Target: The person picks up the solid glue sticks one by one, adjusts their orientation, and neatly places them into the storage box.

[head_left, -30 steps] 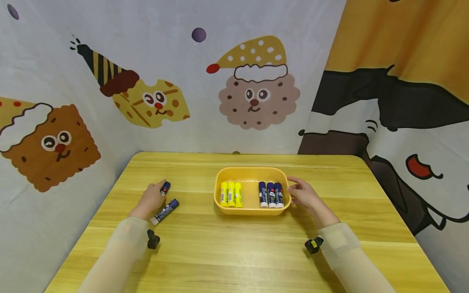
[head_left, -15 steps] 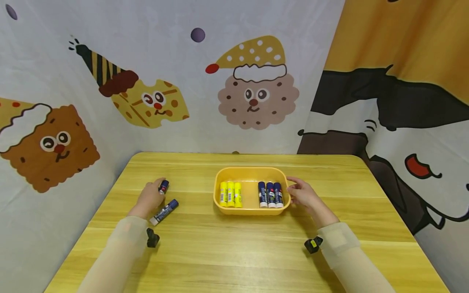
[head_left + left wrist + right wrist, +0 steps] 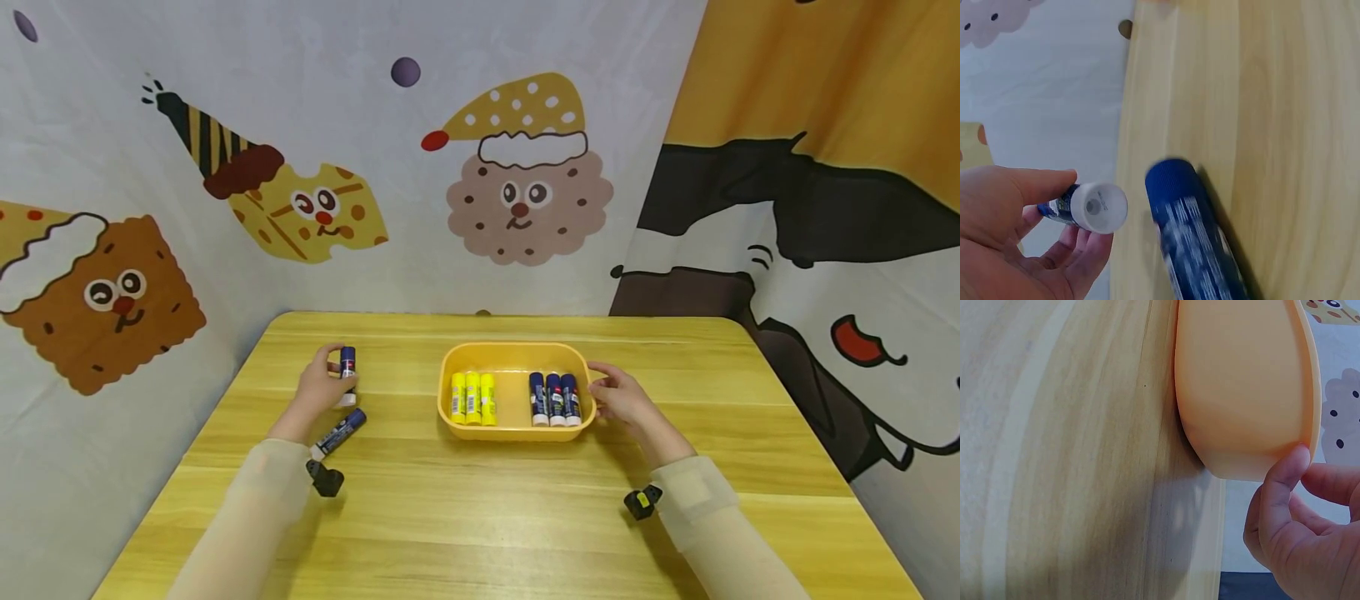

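Observation:
In the head view, my left hand [image 3: 317, 392] holds a navy glue stick [image 3: 348, 363] with a white base, at the left of the table. The left wrist view shows its white end [image 3: 1105, 209] pointing at the camera, between thumb and fingers. Just nearer me lies a second navy glue stick [image 3: 342, 432], slanted on the wood. My right hand [image 3: 621, 398] pinches the right end of a yellow plastic bin [image 3: 517, 434] at its rim. Inside, three yellow glue sticks [image 3: 472, 398] line the left side and three navy glue sticks [image 3: 555, 400] the right.
The wooden table [image 3: 480, 508] meets a cartoon-printed cloth [image 3: 330, 108] at its back and sides. A small black camera [image 3: 326, 479] sits at the left wrist, another black camera [image 3: 642, 502] at the right.
My left hand has lifted the navy glue stick off the table, turned it more upright, and moved slightly right and away. The right hand and bin stay in place.

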A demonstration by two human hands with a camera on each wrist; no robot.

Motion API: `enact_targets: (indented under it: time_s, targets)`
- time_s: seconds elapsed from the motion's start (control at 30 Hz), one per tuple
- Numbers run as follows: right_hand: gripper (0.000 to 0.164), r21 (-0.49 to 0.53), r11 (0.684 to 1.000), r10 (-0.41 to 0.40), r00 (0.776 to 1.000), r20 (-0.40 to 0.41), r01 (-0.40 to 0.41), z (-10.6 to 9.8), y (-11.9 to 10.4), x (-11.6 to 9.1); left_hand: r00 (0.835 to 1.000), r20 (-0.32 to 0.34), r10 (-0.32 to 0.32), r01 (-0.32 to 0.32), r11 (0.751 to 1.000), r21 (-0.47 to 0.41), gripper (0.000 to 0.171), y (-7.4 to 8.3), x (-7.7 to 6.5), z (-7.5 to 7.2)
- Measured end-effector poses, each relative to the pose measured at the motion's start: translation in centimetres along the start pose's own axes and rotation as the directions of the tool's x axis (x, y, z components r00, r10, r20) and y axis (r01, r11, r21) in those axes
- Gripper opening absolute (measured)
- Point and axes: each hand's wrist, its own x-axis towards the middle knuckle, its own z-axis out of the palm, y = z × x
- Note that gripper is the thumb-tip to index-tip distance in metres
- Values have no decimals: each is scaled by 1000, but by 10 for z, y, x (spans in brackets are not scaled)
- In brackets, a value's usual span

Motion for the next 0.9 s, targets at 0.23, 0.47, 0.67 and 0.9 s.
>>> enact_targets:
  time_s: [0.23, 0.47, 0.67, 0.9]
  targets:
    - [51, 2, 1000, 4, 1000, 0, -4, 0, 0, -1, 999, 36, -23, 28, 989, -145, 69, 17, -3, 9]
    - [51, -5, 1000, -3, 1000, 3, 3, -1, 2, 0, 995, 83, -50, 71, 961, -268, 70, 39, -9, 20]
    - [51, -4, 1000, 3, 1000, -2, -3, -1, 1, 0, 992, 122, -34, 71, 947, -314, 70, 59, -12, 35]
    - [52, -7, 1000, 4, 1000, 4, -4, 0, -1, -1, 988, 152, -10, 66, 928, -368, 69, 78, -12, 53]
